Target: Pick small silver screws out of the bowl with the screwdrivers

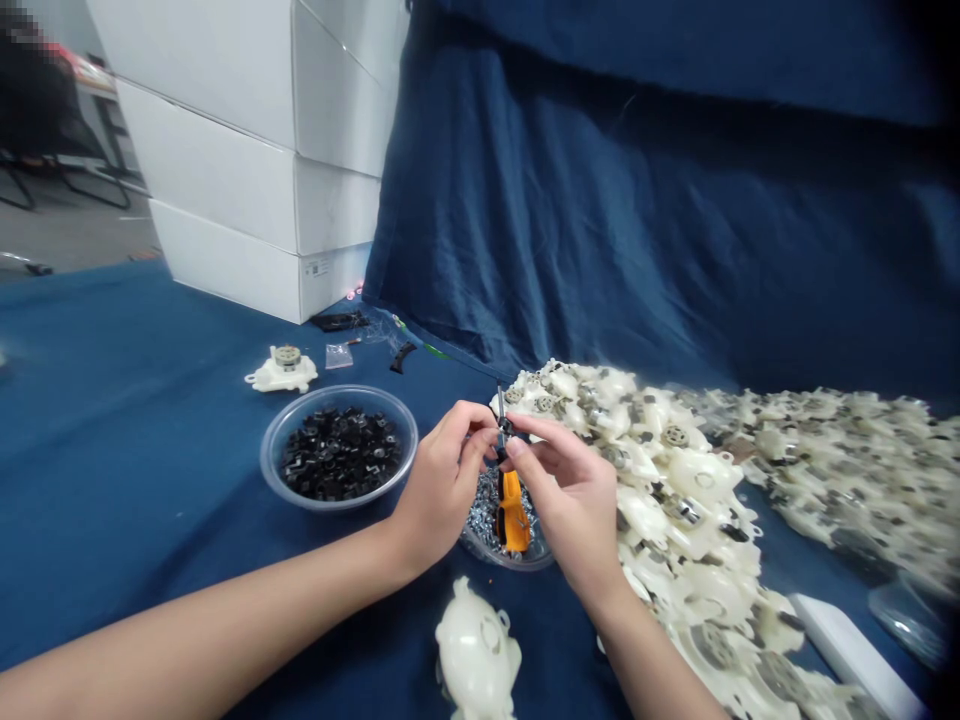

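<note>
My left hand [450, 465] is closed in a pinch, its fingertips meeting those of my right hand; whatever small thing they grip is mostly hidden. Thumb and forefinger of my right hand [566, 475] close on a small black part [506, 427]. A screwdriver with an orange and black handle [514, 512] stands out between the hands, its shaft pointing away past the fingertips. I cannot tell whether the fingers hold the shaft. Under the handle is a clear bowl [517, 562] of small silver screws. Closer to me, a cream plastic housing [478, 650] lies on the blue cloth.
Left of my hands stands a clear bowl [274, 475] of small black parts. Behind it lie another cream housing [283, 372], a small plastic bag [339, 356] and white boxes [225, 180]. A heap of cream housings [697, 475] spreads to the right, near a white bar [855, 655].
</note>
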`<state>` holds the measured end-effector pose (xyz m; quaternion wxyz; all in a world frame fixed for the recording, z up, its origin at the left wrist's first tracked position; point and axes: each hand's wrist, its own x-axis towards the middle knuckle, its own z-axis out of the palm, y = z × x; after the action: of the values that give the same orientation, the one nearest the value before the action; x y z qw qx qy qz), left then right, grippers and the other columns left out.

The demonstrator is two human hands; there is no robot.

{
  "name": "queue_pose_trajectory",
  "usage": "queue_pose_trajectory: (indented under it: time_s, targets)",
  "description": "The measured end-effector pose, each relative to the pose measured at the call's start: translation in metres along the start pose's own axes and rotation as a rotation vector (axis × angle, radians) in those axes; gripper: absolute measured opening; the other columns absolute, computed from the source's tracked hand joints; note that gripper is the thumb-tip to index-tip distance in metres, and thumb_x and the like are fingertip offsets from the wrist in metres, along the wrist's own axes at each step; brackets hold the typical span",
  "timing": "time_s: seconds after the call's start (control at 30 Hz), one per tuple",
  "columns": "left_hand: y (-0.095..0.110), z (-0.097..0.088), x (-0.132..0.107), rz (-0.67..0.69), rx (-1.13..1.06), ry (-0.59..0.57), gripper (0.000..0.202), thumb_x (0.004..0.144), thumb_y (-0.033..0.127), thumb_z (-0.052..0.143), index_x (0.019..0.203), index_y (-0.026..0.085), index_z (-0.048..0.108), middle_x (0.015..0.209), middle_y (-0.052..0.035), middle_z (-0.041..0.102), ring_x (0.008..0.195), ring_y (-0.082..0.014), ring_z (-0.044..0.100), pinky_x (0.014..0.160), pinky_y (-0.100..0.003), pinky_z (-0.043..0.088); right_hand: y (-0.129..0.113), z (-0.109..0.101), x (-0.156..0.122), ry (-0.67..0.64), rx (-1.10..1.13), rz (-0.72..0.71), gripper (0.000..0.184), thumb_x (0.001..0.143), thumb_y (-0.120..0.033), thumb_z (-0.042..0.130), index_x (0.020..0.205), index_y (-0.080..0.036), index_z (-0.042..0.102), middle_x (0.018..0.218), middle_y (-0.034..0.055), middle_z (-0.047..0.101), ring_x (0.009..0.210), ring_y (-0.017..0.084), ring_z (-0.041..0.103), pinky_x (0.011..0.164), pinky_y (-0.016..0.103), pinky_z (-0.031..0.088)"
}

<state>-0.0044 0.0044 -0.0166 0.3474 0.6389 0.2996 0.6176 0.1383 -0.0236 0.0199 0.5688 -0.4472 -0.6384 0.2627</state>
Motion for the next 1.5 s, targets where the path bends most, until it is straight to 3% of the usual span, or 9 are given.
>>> queue_pose_trajectory:
  time_s: [0.27,0.47,0.63,0.83,0.9,1.0,1.13,1.3,1.5]
  targets:
    - [-0.001,0.0,0.0,-0.032,0.029,0.012,0.012,0.106,0.029,0.047,0.101,0.021,0.054,0.088,-0.0004,0.059,0.074,-0.0119,0.058,0.069,-0.027,0.049,0.001,-0.001,0.001,-0.027,-0.007,-0.025,0.02,0.094,-0.03,0.071,0.113,-0.028,0.078,0.115,0.0054,0.074,0.075,0.015,0.072,0.068,0.03,0.062]
    - [0.0,-0.002,0.002,0.007,0.093,-0.037,0.012,0.107,0.03,0.044,0.105,0.021,0.053,0.096,-0.0043,0.062,0.085,-0.0158,0.062,0.076,-0.03,0.051,-0.004,0.004,-0.004,-0.046,-0.143,-0.165,0.02,0.096,-0.025,0.067,0.111,-0.029,0.08,0.107,0.0061,0.075,0.086,0.018,0.072,0.07,0.031,0.06]
    - [-0.001,0.002,0.002,-0.055,0.106,0.007,0.011,0.107,0.028,0.043,0.104,0.021,0.051,0.095,-0.0035,0.061,0.085,-0.0155,0.061,0.077,-0.03,0.049,-0.001,0.005,-0.004,-0.068,-0.126,-0.058,0.019,0.097,-0.029,0.067,0.11,-0.028,0.08,0.112,0.0068,0.074,0.086,0.018,0.072,0.071,0.031,0.06]
    - [0.001,0.003,0.003,-0.064,0.032,0.074,0.009,0.105,0.029,0.048,0.104,0.022,0.052,0.097,-0.0027,0.059,0.087,-0.0144,0.06,0.08,-0.029,0.049,0.001,0.004,-0.001,-0.061,-0.167,0.039,0.02,0.096,-0.031,0.065,0.109,-0.025,0.078,0.099,0.0042,0.076,0.078,0.017,0.07,0.065,0.029,0.055]
    - [0.003,0.003,0.003,-0.037,0.014,0.126,0.008,0.105,0.029,0.049,0.105,0.022,0.053,0.096,-0.0018,0.057,0.086,-0.0133,0.059,0.079,-0.027,0.049,0.0,0.003,0.001,-0.129,-0.247,0.045,0.019,0.096,-0.027,0.062,0.106,-0.024,0.078,0.096,0.0032,0.076,0.078,0.017,0.068,0.065,0.03,0.053]
    - [0.007,0.003,0.002,-0.001,0.036,0.16,0.009,0.105,0.029,0.049,0.105,0.021,0.053,0.093,-0.0011,0.055,0.081,-0.0122,0.055,0.076,-0.026,0.047,-0.002,-0.001,0.002,-0.339,-0.483,-0.063,0.022,0.091,-0.015,0.059,0.099,-0.025,0.077,0.09,0.001,0.074,0.083,0.018,0.064,0.076,0.036,0.05]
    - [0.009,0.002,0.001,-0.007,0.026,0.141,0.009,0.105,0.029,0.049,0.104,0.021,0.053,0.089,-0.0002,0.054,0.077,-0.0119,0.053,0.073,-0.026,0.045,-0.005,-0.008,0.001,-0.538,-0.73,-0.184,0.019,0.085,-0.016,0.068,0.096,-0.027,0.077,0.102,0.0019,0.073,0.1,0.024,0.057,0.094,0.047,0.042]
    - [0.005,0.004,-0.001,-0.012,0.012,0.083,0.01,0.104,0.031,0.051,0.104,0.021,0.054,0.087,-0.0006,0.055,0.077,-0.0131,0.054,0.073,-0.026,0.045,-0.004,-0.011,0.002,-0.614,-0.849,-0.176,0.011,0.081,-0.031,0.081,0.091,-0.027,0.081,0.098,0.0064,0.069,0.1,0.028,0.053,0.089,0.049,0.039]
    - [0.002,0.002,0.0,0.033,0.076,0.057,0.01,0.103,0.03,0.053,0.102,0.021,0.056,0.091,-0.001,0.055,0.081,-0.0132,0.053,0.077,-0.026,0.045,0.001,-0.009,0.003,-0.575,-0.781,-0.23,0.007,0.078,-0.021,0.081,0.081,-0.027,0.078,0.084,0.0013,0.071,0.091,0.023,0.056,0.084,0.042,0.036]
